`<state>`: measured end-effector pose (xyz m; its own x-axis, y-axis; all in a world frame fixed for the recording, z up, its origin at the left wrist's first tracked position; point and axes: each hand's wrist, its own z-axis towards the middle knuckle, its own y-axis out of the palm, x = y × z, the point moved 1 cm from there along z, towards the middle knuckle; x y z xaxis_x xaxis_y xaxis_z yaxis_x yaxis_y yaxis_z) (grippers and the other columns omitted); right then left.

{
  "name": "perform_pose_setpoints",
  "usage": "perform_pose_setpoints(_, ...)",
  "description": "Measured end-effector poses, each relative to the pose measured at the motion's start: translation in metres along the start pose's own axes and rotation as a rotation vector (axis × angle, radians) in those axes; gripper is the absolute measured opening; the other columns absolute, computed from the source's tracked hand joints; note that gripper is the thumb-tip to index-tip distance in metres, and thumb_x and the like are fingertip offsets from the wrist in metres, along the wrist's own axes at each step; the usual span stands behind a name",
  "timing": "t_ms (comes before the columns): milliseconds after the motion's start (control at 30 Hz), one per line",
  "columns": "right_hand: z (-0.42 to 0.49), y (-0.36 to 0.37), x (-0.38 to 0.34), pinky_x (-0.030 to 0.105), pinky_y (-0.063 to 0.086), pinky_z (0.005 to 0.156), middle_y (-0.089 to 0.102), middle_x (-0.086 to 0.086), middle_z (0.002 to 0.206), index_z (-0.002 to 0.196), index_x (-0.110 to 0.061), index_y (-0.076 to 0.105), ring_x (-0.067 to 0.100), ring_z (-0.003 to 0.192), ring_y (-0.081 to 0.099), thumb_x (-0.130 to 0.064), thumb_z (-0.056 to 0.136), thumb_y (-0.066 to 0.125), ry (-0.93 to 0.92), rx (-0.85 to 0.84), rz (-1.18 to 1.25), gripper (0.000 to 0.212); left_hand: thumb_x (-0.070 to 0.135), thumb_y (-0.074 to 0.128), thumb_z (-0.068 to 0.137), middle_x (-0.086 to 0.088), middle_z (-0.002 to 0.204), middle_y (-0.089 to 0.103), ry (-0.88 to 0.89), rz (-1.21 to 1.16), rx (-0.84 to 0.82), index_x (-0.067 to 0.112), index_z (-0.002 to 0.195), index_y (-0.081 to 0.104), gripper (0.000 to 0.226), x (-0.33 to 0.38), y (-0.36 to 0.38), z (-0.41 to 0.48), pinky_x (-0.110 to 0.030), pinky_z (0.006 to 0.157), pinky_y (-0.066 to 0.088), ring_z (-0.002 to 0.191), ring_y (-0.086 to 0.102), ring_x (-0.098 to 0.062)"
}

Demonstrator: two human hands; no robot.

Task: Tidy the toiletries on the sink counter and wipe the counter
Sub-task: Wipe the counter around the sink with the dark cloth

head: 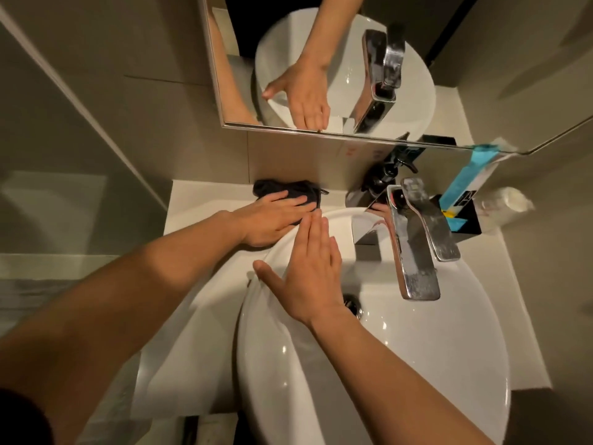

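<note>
A wall mirror (321, 59) hangs above the chrome faucet (417, 245), which arches over the white basin's (288, 364) drain (353, 303).

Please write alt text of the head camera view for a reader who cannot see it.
A left hand presses a dark cloth flat on the white counter behind a round basin, while the right hand rests open on the basin's rim. A chrome faucet and black toiletry holder stand at right.

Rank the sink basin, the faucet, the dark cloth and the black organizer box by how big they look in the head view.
1. Sink basin
2. Faucet
3. Dark cloth and black organizer box: unsure, since the left hand covers part of the cloth.
</note>
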<state>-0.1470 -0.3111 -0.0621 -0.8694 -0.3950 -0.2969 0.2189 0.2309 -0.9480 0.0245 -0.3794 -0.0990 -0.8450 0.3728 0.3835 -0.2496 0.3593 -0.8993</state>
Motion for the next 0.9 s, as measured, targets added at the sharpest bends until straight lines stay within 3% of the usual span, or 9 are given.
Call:
perform_pose_setpoints(200, -0.001, -0.004, -0.001, 0.037, -0.014, 0.123, -0.017, 0.007, 0.171, 0.161, -0.011, -0.011, 0.018, 0.156, -0.020, -0.091, 0.081, 0.019, -0.006, -0.012, -0.024, 0.117, 0.043, 0.024, 0.110, 0.014, 0.170, 0.016, -0.057, -0.043, 0.010, 0.031, 0.163, 0.011, 0.056, 0.004, 0.008, -0.025, -0.038, 0.128, 0.003, 0.158, 0.004, -0.007)
perform_pose_setpoints(567, -0.003, -0.004, -0.001, 0.041, -0.008, 0.125, -0.017, 0.009, 0.170, 0.161, -0.009, -0.010, 0.021, 0.156, -0.017, -0.090, 0.085, 0.017, -0.011, -0.045, -0.043, 0.115, 0.032, 0.027, 0.108, 0.015, 0.170, 0.014, -0.254, -0.188, 0.069, 0.033, 0.163, 0.008, 0.058, 0.025, 0.041, -0.100, -0.039, 0.129, 0.003, 0.156, -0.001, -0.002)
perform_pose_setpoints(700, -0.004, -0.005, -0.001, 0.042, -0.006, 0.126, -0.018, 0.010, 0.170, 0.161, -0.008, -0.010, 0.022, 0.156, -0.017, -0.089, 0.086, 0.020, -0.012, -0.061, -0.046, 0.115, 0.039, 0.024, 0.109, 0.017, 0.170, 0.014, -0.360, -0.239, 0.116, 0.035, 0.163, 0.011, 0.056, 0.046, 0.056, -0.130, -0.040, 0.129, 0.004, 0.156, 0.000, 0.000)
perform_pose_setpoints(900, -0.004, -0.007, -0.001, 0.044, -0.003, 0.125, -0.015, 0.011, 0.170, 0.161, -0.006, -0.008, 0.024, 0.157, -0.013, -0.091, 0.082, 0.016, -0.014, -0.067, -0.052, 0.118, 0.051, 0.017, 0.107, 0.016, 0.170, 0.014, -0.549, -0.308, 0.198, 0.041, 0.161, 0.001, 0.057, 0.089, 0.089, -0.175, -0.038, 0.129, 0.003, 0.155, -0.002, 0.004)
